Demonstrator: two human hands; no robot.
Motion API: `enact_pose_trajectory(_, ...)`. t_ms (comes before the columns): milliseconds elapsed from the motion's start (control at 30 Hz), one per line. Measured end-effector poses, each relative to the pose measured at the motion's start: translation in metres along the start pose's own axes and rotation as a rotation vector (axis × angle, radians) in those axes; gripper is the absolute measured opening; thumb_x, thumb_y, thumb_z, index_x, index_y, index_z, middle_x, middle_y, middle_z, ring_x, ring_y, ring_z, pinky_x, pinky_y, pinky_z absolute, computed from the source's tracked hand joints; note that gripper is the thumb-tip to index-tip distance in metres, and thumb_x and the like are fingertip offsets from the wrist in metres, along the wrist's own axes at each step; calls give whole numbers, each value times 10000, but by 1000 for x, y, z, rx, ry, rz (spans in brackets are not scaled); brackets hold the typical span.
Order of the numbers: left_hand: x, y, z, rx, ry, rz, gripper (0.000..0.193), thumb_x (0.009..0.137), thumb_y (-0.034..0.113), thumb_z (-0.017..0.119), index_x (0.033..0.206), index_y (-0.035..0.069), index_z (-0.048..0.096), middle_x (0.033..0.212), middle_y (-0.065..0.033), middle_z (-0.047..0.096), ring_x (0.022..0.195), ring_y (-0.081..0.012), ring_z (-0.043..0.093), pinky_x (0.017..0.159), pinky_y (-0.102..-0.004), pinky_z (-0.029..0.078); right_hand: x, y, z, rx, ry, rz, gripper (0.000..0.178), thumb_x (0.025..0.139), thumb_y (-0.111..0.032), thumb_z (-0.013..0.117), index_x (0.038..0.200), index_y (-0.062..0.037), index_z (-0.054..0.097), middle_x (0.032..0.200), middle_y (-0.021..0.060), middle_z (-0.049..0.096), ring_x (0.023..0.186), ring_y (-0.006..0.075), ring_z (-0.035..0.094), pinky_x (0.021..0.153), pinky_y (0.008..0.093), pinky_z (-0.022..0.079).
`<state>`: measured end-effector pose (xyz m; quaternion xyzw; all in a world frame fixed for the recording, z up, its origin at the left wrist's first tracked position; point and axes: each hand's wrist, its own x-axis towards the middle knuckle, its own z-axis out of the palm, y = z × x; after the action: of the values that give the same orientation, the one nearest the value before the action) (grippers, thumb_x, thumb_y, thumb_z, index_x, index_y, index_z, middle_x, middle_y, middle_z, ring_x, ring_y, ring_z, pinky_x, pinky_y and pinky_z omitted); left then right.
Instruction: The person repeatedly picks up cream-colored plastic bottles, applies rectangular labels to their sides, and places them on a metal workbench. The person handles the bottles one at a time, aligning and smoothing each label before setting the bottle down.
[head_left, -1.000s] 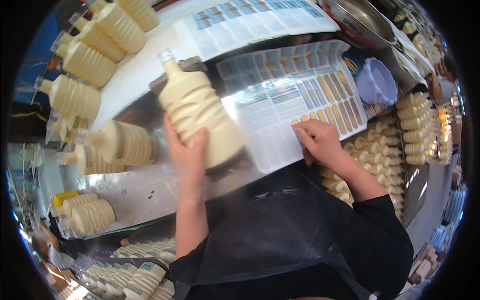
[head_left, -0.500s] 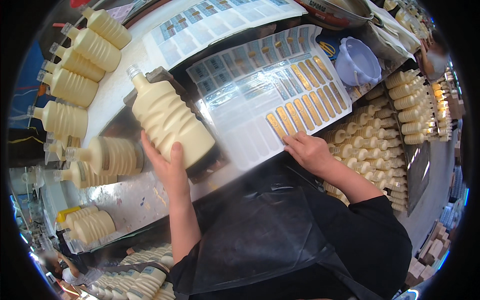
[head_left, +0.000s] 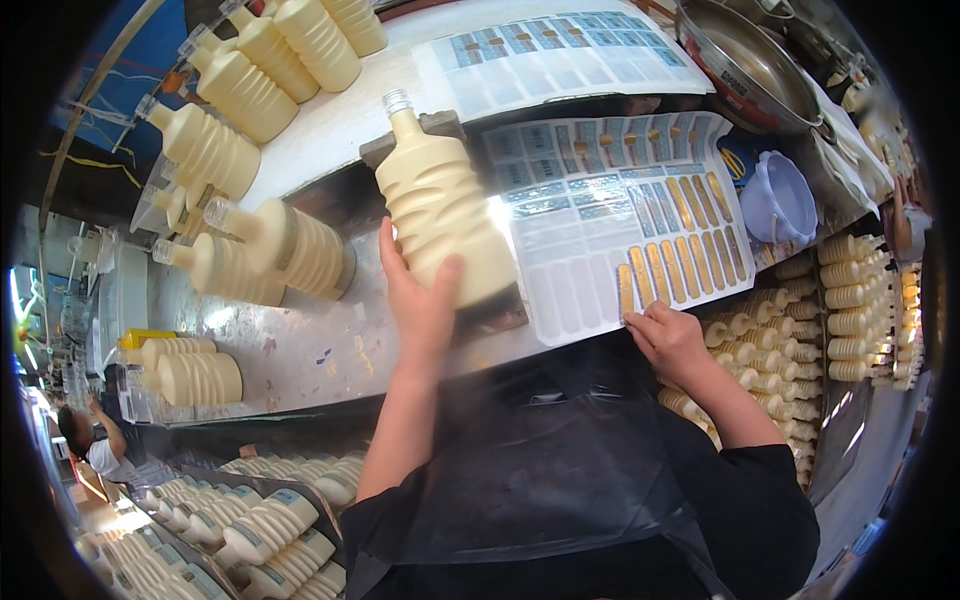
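A cream ribbed plastic bottle (head_left: pixel 445 220) with a clear threaded neck leans its shoulder on a dark block (head_left: pixel 440 125) on the worktable. My left hand (head_left: pixel 420 305) holds its lower part, thumb across the front face and fingers along the left side. To its right lies a sticker sheet (head_left: pixel 570 290) with blue labels and rows of narrow gold strips. At the sheet's near edge, my right hand (head_left: pixel 667 338) pinches the lower end of the leftmost gold strip sticker (head_left: pixel 626 288). The fingertips partly hide that end.
Several cream bottles (head_left: pixel 230 90) stand or lie at the left. A second label sheet (head_left: pixel 560 50) lies behind. A lilac bucket (head_left: pixel 780 200) and a metal basin (head_left: pixel 750 65) are at the right. Stacked bottles fill the lower right and lower left. Another person (head_left: pixel 100 440) is far left.
The whole view has swung, so table, bottle and sheet sit farther right in the picture. Both hands keep their places, left on the bottle and right at the gold strip.
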<state>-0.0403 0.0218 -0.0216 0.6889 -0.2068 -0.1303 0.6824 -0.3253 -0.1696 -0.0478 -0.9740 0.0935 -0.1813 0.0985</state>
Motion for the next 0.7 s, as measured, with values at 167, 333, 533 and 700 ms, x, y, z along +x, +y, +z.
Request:
enact_pose_trajectory(167, 0, 2, 0, -20, 1, -22, 932, 860, 225, 727, 1597, -6, 205, 1462, -230, 476, 1296, -295, 531, 1090, -404, 438, 2, -2, -1, -39, -14, -30, 224, 827, -84, 771, 1045, -66, 728, 759, 51, 556, 627, 230, 624, 529, 360, 506)
enact_pose_trajectory(333, 0, 2, -1, 4, 11, -8, 927, 853, 208, 729, 1595, -3, 216, 1450, -231, 492, 1292, -297, 538, 1084, -399, 444, -3, -6, 1, -79, -71, -1, 329, 829, -88, 766, 1150, -68, 702, 794, 60, 569, 657, 234, 628, 555, 366, 512)
enact_pose_trajectory(533, 2, -15, -1, 60, 40, 33, 893, 837, 167, 722, 1584, -7, 265, 1503, -227, 449, 1354, -329, 482, 1150, -410, 370, 2, -7, -10, 84, -96, 114, 362, 845, -81, 725, 1204, -93, 681, 823, 92, 577, 696, 290, 637, 589, 401, 522)
enact_pose_trajectory(700, -1, -5, 0, 23, 1, 22, 866, 896, 132, 674, 1607, 3, 197, 1566, -230, 359, 1405, -321, 416, 1185, -412, 313, 25, 7, -19, 225, 18, 218, 361, 857, -39, 680, 1217, -73, 687, 844, 119, 601, 706, 321, 637, 619, 395, 516)
